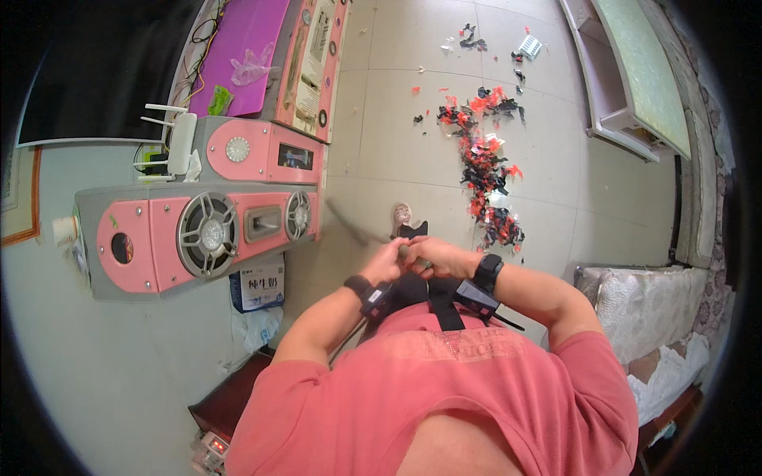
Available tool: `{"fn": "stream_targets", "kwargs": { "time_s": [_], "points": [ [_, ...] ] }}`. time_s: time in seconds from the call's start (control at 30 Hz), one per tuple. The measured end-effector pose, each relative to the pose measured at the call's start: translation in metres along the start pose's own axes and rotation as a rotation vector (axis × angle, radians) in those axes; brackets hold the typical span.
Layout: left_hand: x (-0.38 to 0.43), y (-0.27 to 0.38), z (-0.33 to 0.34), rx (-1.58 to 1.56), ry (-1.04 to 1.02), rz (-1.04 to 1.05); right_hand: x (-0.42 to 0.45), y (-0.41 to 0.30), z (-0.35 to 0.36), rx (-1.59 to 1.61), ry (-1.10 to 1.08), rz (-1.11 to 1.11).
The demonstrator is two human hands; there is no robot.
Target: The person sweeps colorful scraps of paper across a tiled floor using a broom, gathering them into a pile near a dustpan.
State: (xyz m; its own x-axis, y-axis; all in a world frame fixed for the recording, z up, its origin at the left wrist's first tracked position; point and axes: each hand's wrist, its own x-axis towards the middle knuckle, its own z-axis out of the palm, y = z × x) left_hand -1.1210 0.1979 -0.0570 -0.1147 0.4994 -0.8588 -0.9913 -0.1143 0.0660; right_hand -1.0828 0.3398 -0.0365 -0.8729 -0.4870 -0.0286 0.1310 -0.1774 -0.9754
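Observation:
In front of my waist, both hands grip a grey stick-like handle [418, 262]. My left hand [384, 262] wraps it on the left, and my right hand [445, 256] closes around it just beside, almost touching. A blurred, thin grey length [348, 223] extends from my left hand toward the pink speaker; its far end is too smeared to identify. Beyond my hands and to the right, a long heap of red and black torn scraps [485, 160] lies on the tiled floor [393, 149], with a few pale pieces among them.
On the left stand a pink-fronted speaker [166, 238], a second pink unit [256, 152] and a white router [181, 143]. A milk carton box [259, 282] sits below. At right are a low table [646, 71] and a covered seat [649, 309]. A white card-like piece [529, 47] lies farther off.

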Motion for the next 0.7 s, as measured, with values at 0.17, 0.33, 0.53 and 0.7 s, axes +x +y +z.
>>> {"fn": "stream_targets", "kwargs": {
  "time_s": [0.17,0.33,0.53,0.7],
  "points": [
    [0.026,0.05,0.018,0.093,-0.088,0.041,0.037,-0.062,-0.027,0.653,0.431,0.907],
    [0.024,0.101,0.052,0.61,-0.217,0.466,0.066,-0.079,-0.055,0.739,0.555,0.74],
    [0.002,0.137,0.061,0.185,-0.046,0.179,0.101,-0.083,-0.034,0.49,0.488,0.686],
    [-0.011,0.152,0.029,0.18,-0.074,0.238,0.129,-0.088,-0.029,0.691,0.488,0.741]
  ]
}}
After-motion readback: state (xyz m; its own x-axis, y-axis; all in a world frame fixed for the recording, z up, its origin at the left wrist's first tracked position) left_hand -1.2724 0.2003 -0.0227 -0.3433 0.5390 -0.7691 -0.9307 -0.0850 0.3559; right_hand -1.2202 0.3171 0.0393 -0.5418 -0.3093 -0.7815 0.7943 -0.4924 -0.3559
